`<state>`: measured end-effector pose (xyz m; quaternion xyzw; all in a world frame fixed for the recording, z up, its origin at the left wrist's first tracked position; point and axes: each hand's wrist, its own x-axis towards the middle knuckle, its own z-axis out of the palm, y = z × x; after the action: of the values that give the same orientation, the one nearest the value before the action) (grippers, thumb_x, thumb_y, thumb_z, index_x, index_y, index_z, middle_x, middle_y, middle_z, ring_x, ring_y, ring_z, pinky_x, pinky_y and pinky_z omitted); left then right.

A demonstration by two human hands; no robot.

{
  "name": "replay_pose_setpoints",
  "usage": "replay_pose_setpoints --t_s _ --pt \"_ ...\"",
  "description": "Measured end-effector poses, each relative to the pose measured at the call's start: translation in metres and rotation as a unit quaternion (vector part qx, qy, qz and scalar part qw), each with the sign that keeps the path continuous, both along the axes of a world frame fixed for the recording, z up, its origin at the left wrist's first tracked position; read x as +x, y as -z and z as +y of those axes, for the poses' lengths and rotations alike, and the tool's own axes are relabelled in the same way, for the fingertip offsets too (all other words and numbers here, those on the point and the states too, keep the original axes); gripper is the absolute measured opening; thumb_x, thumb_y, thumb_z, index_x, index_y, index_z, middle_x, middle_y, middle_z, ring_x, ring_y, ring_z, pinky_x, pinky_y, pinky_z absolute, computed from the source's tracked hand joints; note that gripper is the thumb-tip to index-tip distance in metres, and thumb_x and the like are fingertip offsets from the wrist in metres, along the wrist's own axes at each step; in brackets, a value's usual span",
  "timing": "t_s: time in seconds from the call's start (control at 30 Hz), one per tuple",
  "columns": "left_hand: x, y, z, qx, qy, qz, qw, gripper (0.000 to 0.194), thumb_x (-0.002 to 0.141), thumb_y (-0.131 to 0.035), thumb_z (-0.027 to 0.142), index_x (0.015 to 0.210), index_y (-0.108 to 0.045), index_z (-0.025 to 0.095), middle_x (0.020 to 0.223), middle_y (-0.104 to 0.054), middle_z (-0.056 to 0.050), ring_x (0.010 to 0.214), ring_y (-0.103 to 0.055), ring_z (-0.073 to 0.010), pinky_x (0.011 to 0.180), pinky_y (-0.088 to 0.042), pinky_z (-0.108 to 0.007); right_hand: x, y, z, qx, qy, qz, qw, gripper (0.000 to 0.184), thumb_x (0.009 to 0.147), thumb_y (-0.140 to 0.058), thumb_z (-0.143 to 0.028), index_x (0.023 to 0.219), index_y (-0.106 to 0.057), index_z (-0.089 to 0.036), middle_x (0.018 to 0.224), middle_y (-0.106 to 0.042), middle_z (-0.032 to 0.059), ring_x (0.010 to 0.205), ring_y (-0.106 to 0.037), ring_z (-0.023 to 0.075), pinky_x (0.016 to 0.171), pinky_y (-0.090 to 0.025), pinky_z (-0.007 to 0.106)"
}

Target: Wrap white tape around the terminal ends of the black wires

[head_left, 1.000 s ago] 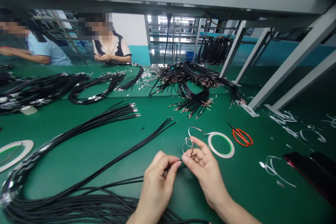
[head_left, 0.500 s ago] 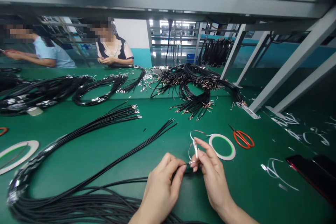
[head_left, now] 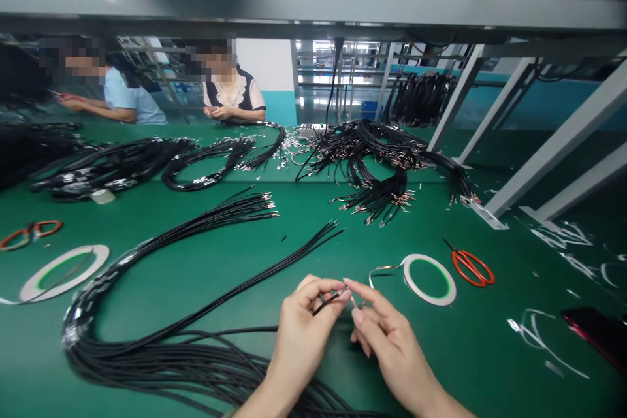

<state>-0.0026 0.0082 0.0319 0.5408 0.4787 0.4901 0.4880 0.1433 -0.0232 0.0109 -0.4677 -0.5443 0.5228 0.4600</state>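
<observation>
My left hand (head_left: 302, 330) pinches the tip of a thin black wire (head_left: 324, 304) between thumb and forefinger. My right hand (head_left: 386, 337) meets it at that tip, with thumb and forefinger pressed on a small strip of tape there. A white tape roll (head_left: 430, 279) lies flat just right of my hands, its loose end curling toward them. Below my left hand a large bundle of black wires (head_left: 161, 359) loops across the green mat (head_left: 206, 274).
Orange scissors (head_left: 471, 266) lie right of the tape roll. Another tape roll (head_left: 63, 271) and scissors (head_left: 30, 234) sit at the left. Wire bundles (head_left: 377, 163) with metal terminals pile further back. Two people work across the table. A dark phone (head_left: 595, 333) lies far right.
The loop of tape my right hand held up is now down at the wire tip. Both hands sit closer together, and the view has shifted left.
</observation>
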Motion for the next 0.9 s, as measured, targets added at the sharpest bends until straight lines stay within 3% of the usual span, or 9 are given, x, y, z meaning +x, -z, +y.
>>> replay_pose_setpoints --t_s 0.27,0.47,0.67,0.8,0.83,0.9 --pt "0.002 -0.008 0.000 -0.042 0.021 -0.016 0.999 0.016 0.074 -0.069 0.030 0.072 -0.072 0.014 0.069 -0.057 0.000 0.067 -0.054 -0.0126 0.064 -0.043 -0.022 0.007 -0.005 0.001 0.066 -0.005 -0.123 0.990 0.037 0.094 -0.043 -0.034 0.129 -0.053 -0.026 0.056 -0.041 -0.0047 0.051 -0.038 0.0137 0.051 -0.032 0.026" --pt "0.001 -0.010 0.002 -0.083 0.055 -0.068 0.993 0.017 0.073 -0.071 0.030 0.072 -0.070 0.013 0.070 -0.060 -0.001 0.069 -0.054 -0.0126 0.067 -0.042 -0.022 0.007 -0.008 0.002 0.122 -0.007 -0.161 0.979 0.038 0.093 -0.043 -0.031 0.129 -0.054 -0.028 0.056 -0.049 -0.0022 0.053 -0.046 0.0174 0.055 -0.040 0.028" --pt "0.000 -0.004 0.003 -0.100 0.058 -0.051 0.992 0.020 0.071 -0.073 0.030 0.067 -0.067 0.012 0.065 -0.057 0.001 0.063 -0.050 -0.0108 0.063 -0.040 -0.022 0.012 -0.006 0.003 0.182 -0.007 -0.291 0.939 0.054 0.092 -0.045 -0.029 0.144 -0.031 -0.026 0.061 -0.055 -0.0011 0.064 -0.050 0.0209 0.066 -0.044 0.035" --pt "0.000 0.000 0.002 -0.090 0.065 -0.041 0.993 0.020 0.073 -0.071 0.032 0.071 -0.067 0.013 0.069 -0.058 0.000 0.066 -0.051 -0.0117 0.064 -0.040 -0.022 0.019 -0.008 0.006 0.233 0.064 -0.341 0.908 0.064 0.085 -0.055 -0.031 0.144 -0.030 -0.028 0.099 -0.062 0.0079 0.087 -0.055 0.0272 0.079 -0.042 0.046" --pt "0.000 0.000 0.002 -0.084 0.066 -0.036 0.994 0.020 0.074 -0.070 0.033 0.071 -0.067 0.013 0.069 -0.058 0.000 0.067 -0.051 -0.0117 0.064 -0.039 -0.022 0.020 -0.009 0.006 0.244 0.080 -0.326 0.910 0.061 0.085 -0.054 -0.030 0.143 -0.034 -0.030 0.110 -0.060 0.0089 0.096 -0.053 0.0292 0.084 -0.040 0.048" --pt "0.000 -0.001 0.002 -0.068 0.072 -0.019 0.995 0.021 0.077 -0.068 0.034 0.069 -0.067 0.014 0.068 -0.056 0.000 0.067 -0.050 -0.0117 0.064 -0.039 -0.022 0.019 -0.010 0.004 0.230 0.078 -0.242 0.939 0.051 0.090 -0.046 -0.026 0.140 -0.038 -0.033 0.126 -0.053 0.0074 0.112 -0.049 0.0286 0.094 -0.037 0.048"
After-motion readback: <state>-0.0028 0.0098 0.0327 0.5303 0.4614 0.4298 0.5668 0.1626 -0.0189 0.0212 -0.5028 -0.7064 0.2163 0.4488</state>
